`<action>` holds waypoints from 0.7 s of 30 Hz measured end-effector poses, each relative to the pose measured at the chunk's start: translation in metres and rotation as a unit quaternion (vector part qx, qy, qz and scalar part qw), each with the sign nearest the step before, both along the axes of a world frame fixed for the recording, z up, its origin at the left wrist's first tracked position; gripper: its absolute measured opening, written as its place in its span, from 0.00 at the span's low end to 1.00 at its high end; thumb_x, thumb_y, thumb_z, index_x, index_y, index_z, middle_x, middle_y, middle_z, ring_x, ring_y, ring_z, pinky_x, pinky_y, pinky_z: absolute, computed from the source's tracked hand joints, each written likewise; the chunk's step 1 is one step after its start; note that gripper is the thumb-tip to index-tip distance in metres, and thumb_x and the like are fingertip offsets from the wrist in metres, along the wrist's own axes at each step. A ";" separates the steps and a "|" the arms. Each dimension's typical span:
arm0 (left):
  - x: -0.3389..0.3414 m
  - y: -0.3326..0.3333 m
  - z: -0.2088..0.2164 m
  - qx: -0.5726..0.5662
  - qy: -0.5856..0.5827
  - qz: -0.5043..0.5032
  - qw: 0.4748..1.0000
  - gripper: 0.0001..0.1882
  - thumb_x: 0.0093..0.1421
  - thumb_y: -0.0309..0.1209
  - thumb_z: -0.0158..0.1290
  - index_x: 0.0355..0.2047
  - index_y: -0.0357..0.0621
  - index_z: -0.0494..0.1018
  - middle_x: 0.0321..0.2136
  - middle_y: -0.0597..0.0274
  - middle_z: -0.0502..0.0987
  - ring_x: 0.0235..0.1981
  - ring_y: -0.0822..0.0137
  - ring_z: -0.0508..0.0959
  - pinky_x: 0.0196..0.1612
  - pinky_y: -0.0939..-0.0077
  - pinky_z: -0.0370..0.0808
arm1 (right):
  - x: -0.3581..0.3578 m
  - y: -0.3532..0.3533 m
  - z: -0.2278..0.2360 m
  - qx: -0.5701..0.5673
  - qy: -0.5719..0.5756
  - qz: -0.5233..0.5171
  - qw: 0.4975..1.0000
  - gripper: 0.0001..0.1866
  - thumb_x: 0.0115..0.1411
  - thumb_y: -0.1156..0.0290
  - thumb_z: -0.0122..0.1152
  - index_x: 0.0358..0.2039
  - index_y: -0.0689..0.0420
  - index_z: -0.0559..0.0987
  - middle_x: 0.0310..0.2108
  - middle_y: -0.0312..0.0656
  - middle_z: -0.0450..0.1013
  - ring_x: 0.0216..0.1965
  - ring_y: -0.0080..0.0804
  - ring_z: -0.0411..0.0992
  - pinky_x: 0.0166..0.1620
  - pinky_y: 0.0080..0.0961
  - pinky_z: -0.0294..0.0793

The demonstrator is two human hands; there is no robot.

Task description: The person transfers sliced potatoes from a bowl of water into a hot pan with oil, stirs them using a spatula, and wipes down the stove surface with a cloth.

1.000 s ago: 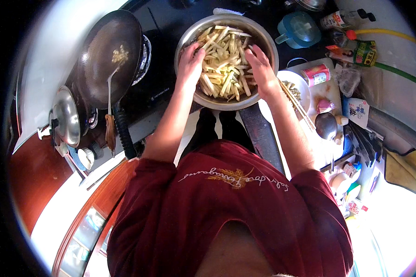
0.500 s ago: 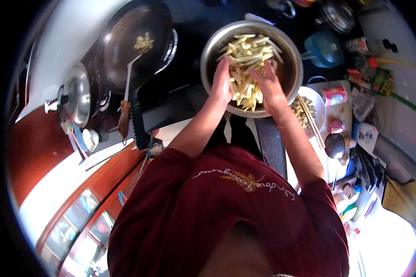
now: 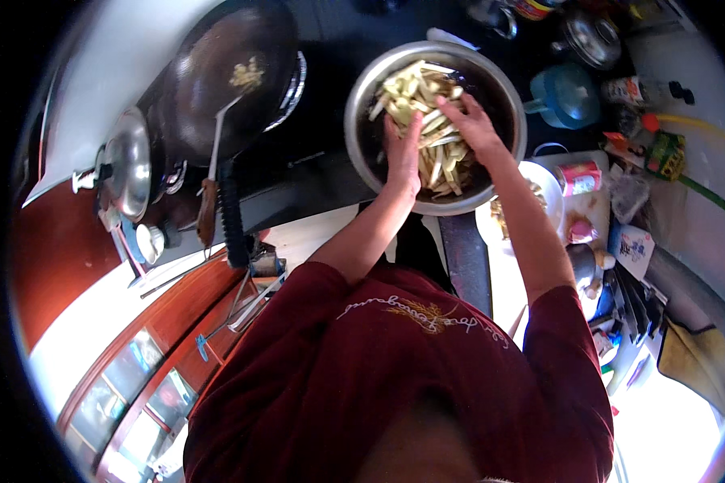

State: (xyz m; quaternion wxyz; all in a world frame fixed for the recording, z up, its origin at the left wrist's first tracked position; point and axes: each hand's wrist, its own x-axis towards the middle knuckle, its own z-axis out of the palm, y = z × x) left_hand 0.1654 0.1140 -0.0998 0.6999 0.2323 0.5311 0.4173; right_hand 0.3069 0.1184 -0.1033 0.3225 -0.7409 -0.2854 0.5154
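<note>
A wide steel bowl (image 3: 358, 153) on the dark counter holds a heap of pale cut vegetable strips (image 3: 437, 129), whose exact kind I cannot tell. Both my hands are down in it among the strips. My left hand (image 3: 403, 154) lies against the near left side of the heap, thumb and fingers apart. On the right of the heap, my right hand (image 3: 473, 130) has its fingers stretched out and spread over the strips. Neither hand is closed round anything that I can see; the undersides of the fingers are partly hidden.
To the left, a dark wok (image 3: 217, 88) holds a small pile of chopped pieces (image 3: 246, 74) and a long-handled spatula (image 3: 216, 145). A steel lid (image 3: 129, 165) stands beside it. On the right are a white bowl (image 3: 549, 197), a blue-green handled container (image 3: 568, 95) and a can (image 3: 578, 179).
My hands have shifted slightly right and the strips between them are rearranged, with more heaped to the far left. The white bowl is now more hidden by my right forearm.
</note>
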 end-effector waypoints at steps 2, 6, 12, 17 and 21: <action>0.008 0.002 0.008 0.008 -0.091 0.016 0.996 0.39 0.53 0.44 0.56 0.59 0.44 0.51 0.52 0.56 0.62 0.51 0.65 0.64 0.52 0.70 0.63 | -0.013 -0.007 0.022 0.031 0.159 -0.074 0.984 0.47 0.45 0.43 0.63 0.57 0.63 0.60 0.50 0.51 0.65 0.51 0.38 0.65 0.52 0.29 0.64; 0.010 -0.001 0.003 -0.053 -0.093 0.023 0.994 0.32 0.52 0.42 0.58 0.53 0.39 0.62 0.47 0.59 0.68 0.47 0.68 0.68 0.49 0.74 0.66 | -0.020 -0.017 0.035 0.098 0.276 -0.119 0.949 0.29 0.52 0.58 0.62 0.51 0.61 0.67 0.40 0.44 0.71 0.40 0.28 0.70 0.44 0.23 0.69; 0.014 -0.005 0.025 -0.028 -0.092 0.041 0.995 0.27 0.52 0.40 0.58 0.47 0.37 0.66 0.41 0.57 0.72 0.39 0.67 0.75 0.42 0.73 0.74 | -0.026 -0.024 0.028 0.178 0.202 -0.147 0.952 0.26 0.54 0.63 0.60 0.50 0.61 0.68 0.39 0.43 0.71 0.40 0.28 0.69 0.45 0.22 0.68; 0.018 -0.009 0.039 0.001 -0.126 0.031 0.992 0.23 0.51 0.32 0.59 0.45 0.39 0.66 0.41 0.60 0.71 0.40 0.71 0.73 0.43 0.78 0.71 | -0.030 -0.034 0.052 0.206 0.248 -0.210 0.923 0.22 0.54 0.65 0.60 0.47 0.61 0.70 0.39 0.41 0.70 0.40 0.26 0.69 0.45 0.21 0.68; 0.023 -0.009 0.052 -0.002 -0.118 0.023 0.993 0.28 0.49 0.30 0.61 0.48 0.37 0.62 0.40 0.58 0.71 0.40 0.71 0.73 0.42 0.79 0.72 | -0.031 -0.037 0.065 0.235 0.258 -0.254 0.902 0.20 0.55 0.68 0.59 0.47 0.60 0.70 0.36 0.38 0.72 0.38 0.24 0.69 0.42 0.20 0.68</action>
